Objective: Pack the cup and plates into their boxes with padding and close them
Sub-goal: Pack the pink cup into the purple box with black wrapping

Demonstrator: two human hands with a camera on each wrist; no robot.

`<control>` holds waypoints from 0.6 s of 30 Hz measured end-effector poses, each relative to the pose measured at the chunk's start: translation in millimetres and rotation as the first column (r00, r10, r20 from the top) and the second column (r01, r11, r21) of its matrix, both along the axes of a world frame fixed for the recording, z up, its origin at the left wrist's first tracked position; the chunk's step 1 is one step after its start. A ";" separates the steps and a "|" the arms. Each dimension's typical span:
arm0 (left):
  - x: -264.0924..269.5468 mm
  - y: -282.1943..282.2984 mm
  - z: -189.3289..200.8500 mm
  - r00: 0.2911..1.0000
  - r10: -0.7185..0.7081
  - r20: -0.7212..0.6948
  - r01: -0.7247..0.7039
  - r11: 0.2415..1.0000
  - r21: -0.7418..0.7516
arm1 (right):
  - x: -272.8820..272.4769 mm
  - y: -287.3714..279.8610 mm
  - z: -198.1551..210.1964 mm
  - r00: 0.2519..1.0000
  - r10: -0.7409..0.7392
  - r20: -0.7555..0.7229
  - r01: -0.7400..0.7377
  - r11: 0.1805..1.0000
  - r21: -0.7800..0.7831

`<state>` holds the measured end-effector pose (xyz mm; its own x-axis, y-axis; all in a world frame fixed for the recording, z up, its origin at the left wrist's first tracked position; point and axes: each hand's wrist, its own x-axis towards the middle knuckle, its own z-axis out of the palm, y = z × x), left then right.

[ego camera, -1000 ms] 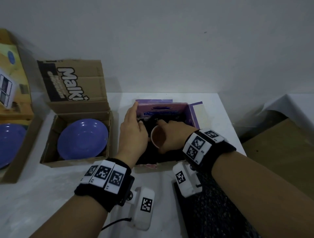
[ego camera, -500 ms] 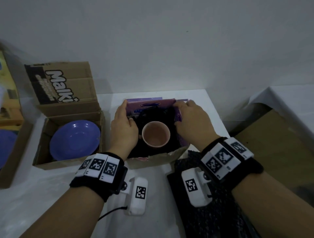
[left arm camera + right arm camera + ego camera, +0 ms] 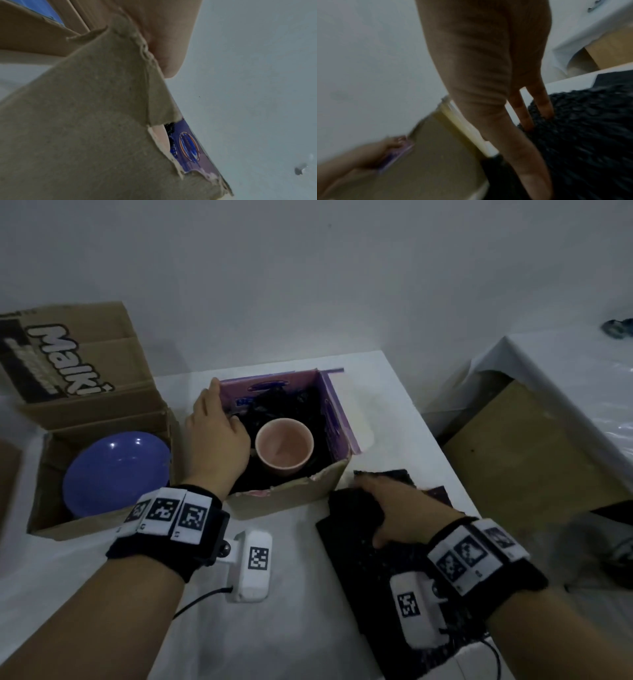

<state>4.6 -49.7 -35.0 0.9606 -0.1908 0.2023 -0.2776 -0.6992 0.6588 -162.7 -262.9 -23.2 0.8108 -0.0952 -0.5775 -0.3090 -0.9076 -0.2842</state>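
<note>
Cup [image 3: 284, 446], round, smooth and pink, stands upright on crinkled black padding [image 3: 306, 409] inside a purple-lined cardboard box [image 3: 337, 419]. The left hand [image 3: 215, 436] grips the box's left wall with curled fingers. The right hand [image 3: 400, 515] presses straight, spread fingers into a knobbly black padding sheet [image 3: 376, 583] on the white table [image 3: 291, 611]. A glossy blue plate [image 3: 116, 470] lies in the neighbouring brown carton [image 3: 85, 525].

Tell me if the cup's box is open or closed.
Open. The box has its flaps up, and the cup shows upright inside on black padding. The left hand grips its left wall.
</note>
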 end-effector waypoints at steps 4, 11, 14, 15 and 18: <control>-0.2 1.4 1.7 1.000 -0.007 -0.004 0.007 1.000 -0.001 | -18.1 5.2 -23.3 0.986 0.167 0.007 -0.163 0.970 -0.179; -0.5 1.5 2.9 0.999 -0.012 -0.034 0.012 1.000 -0.022 | -23.6 -2.5 -11.6 0.943 -0.018 0.332 0.020 1.000 -0.002; -0.3 2.1 3.1 0.999 -0.017 -0.047 0.016 1.000 -0.026 | -23.8 -6.1 0.2 0.904 -0.152 0.399 0.103 0.985 0.142; -0.3 2.1 3.1 0.999 -0.019 -0.049 0.017 0.999 -0.027 | -23.7 -7.6 3.3 0.888 -0.157 0.431 0.112 0.985 0.129; -0.9 2.3 3.0 0.998 -0.017 -0.056 0.015 0.999 -0.037 | -22.7 -10.7 17.9 0.813 -0.187 0.551 0.150 0.982 0.113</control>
